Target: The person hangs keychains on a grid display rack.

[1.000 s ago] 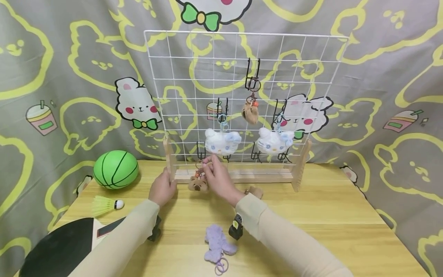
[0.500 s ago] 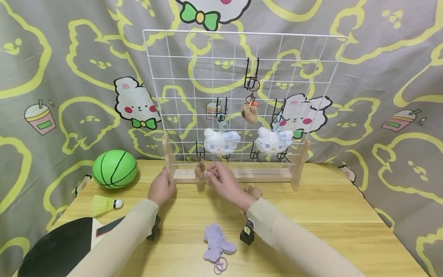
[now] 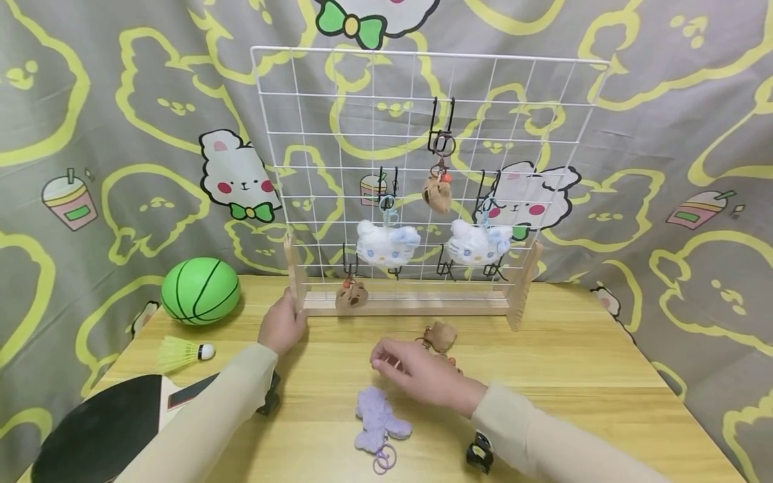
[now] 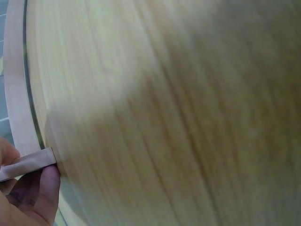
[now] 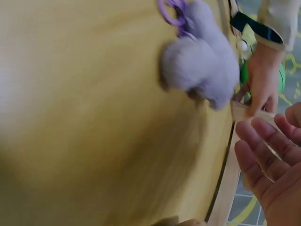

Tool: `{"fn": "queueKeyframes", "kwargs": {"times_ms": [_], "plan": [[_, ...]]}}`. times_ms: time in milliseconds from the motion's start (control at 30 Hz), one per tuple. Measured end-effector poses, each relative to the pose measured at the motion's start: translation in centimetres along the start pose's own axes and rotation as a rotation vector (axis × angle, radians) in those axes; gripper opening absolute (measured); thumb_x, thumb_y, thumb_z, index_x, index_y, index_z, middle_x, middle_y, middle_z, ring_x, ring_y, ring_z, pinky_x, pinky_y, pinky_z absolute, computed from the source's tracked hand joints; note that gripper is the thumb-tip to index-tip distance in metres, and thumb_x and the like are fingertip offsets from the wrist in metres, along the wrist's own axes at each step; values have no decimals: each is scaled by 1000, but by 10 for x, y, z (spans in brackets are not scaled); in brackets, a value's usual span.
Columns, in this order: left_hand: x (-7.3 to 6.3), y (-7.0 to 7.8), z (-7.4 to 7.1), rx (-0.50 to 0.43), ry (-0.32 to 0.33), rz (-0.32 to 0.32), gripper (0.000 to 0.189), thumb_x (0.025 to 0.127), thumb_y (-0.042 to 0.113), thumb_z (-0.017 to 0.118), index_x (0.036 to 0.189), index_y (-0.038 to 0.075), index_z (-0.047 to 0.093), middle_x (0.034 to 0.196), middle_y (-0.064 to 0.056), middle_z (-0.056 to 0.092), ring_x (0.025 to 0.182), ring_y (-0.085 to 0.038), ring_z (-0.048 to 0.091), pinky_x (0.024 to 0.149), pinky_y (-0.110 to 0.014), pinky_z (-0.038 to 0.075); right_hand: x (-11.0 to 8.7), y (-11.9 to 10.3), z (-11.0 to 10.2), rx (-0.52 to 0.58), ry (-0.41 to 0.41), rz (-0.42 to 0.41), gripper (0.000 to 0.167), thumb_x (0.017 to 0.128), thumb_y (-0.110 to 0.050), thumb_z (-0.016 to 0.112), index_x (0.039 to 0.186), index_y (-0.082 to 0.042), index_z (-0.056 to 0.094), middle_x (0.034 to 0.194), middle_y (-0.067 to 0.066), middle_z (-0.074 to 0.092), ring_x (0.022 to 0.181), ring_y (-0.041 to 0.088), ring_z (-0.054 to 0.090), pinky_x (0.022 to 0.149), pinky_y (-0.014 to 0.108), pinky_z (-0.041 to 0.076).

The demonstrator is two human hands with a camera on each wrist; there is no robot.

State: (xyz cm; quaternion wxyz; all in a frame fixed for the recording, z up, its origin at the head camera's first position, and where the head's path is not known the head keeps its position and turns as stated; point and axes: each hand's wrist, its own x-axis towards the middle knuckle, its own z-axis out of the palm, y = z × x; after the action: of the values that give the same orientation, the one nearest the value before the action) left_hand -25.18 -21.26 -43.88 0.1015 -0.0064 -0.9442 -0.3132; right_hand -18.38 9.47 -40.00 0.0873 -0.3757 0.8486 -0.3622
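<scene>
My left hand [image 3: 282, 325] grips the left wooden foot [image 4: 33, 161] of a white wire grid rack [image 3: 423, 54], thumb and fingers on its two sides. My right hand [image 3: 423, 376] is over the table with relaxed fingers and nothing in them. It lies between a purple plush keychain [image 3: 377, 419] and a brown plush keychain [image 3: 443, 337] on the table, partly hiding the brown one. Another brown plush keychain [image 3: 352, 295] hangs from a low left hook. A third brown keychain [image 3: 437, 194] hangs higher, above two white cat-head plush keychains [image 3: 386, 245].
Black hooks [image 3: 445, 261] sit along the lower grid. At the left are a green ball [image 3: 200, 292], a yellow shuttlecock [image 3: 181, 354] and a black paddle [image 3: 96, 429]. A patterned grey curtain [image 3: 664, 134] stands behind the table [image 3: 574, 362].
My right hand has let go of the brown plush keychain, which now hangs from the low left hook, and has drawn back toward me and right. The left hand has stayed put.
</scene>
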Motion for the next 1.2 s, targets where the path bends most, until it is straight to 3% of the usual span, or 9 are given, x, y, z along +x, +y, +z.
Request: {"fn": "queueKeyframes", "kwargs": {"times_ms": [200,500,800,1000,1200], "plan": [[1,5,-2,0,7,11,49,101,12,57,142,-10,42,118,-34,68,86,-37,69,71,-48,59,-32,-3,3,-76,-80,-84,13,105,-25,62,111,-16,68,104,-6,73,93,-4,63,81,16,57],[1,1,-2,4,12,8,53,101,12,57,145,-11,40,121,-35,67,91,-40,70,74,-51,60,-62,-2,16,-238,-193,-364,13,104,-21,65,115,-17,67,108,-7,68,96,-3,59,91,6,48],[-1,-1,0,3,10,0,51,101,12,56,144,-10,41,119,-34,67,90,-40,69,77,-53,60,-68,0,22,-257,-344,-336,26,108,-34,58,131,-25,63,123,-13,65,106,-6,55,89,7,46],[-2,1,-2,9,12,-1,51,101,12,55,143,-12,41,115,-33,68,84,-36,68,72,-50,59,-67,-2,23,-271,-359,-371,31,107,-35,59,135,-25,63,126,-14,65,111,-5,56,92,6,46],[-2,3,-1,0,8,-9,50,101,12,56,143,-10,41,116,-33,68,85,-36,68,73,-50,59,-66,-4,25,-331,-343,-394,27,107,-33,60,132,-24,64,121,-14,65,104,-8,53,88,3,42]]}}
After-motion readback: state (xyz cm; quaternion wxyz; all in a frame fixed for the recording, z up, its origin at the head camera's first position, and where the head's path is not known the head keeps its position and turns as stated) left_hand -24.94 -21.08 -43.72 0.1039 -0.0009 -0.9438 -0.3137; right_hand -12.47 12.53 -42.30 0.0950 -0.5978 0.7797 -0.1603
